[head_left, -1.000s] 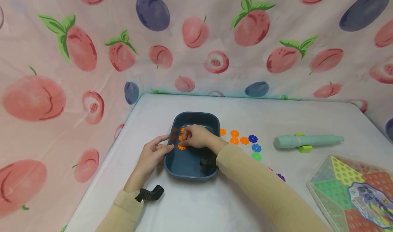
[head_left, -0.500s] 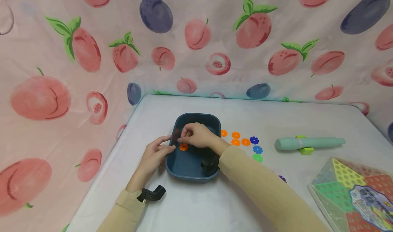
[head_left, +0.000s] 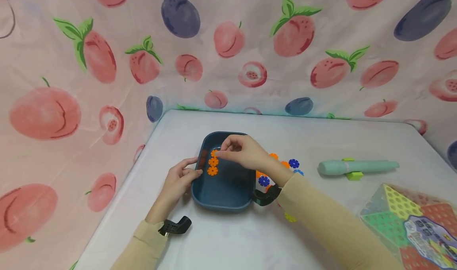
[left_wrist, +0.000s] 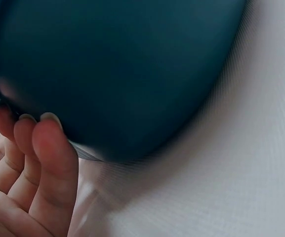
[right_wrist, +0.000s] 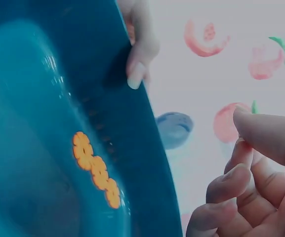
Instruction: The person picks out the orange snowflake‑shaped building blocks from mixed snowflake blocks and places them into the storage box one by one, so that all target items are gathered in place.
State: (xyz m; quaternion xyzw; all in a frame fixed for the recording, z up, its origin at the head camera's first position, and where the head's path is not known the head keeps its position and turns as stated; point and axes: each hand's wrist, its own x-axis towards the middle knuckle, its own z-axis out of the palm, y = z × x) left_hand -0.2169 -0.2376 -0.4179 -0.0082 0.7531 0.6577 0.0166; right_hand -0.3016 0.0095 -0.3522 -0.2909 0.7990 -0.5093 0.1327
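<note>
A dark blue plastic tray [head_left: 225, 192] stands on the white table. My left hand [head_left: 179, 178] grips its left rim, the thumb over the edge and the fingers [left_wrist: 53, 148] against the outer wall. Inside the tray, a row of three orange snowflake discs [head_left: 213, 162] lies along the left side; in the right wrist view the discs [right_wrist: 99, 173] sit edge to edge on the tray floor. Over the tray's far part hovers my right hand [head_left: 246, 151], fingers loosely curled and thumb near the index tip, with nothing between them. Its fingertips overlap the farthest disc in the head view.
Right of the tray lie loose snowflake discs, among them a dark blue one [head_left: 264, 181] and a yellow one [head_left: 290, 217], partly behind the right arm. Farther right are a pale green stick-like object [head_left: 358, 166] on a lime stand [head_left: 354, 176] and a clear box [head_left: 392, 218] of coloured pieces.
My right hand has lifted off the row and drawn back toward the right, uncovering the orange discs it hid half a second ago. My left hand keeps its place on the rim.
</note>
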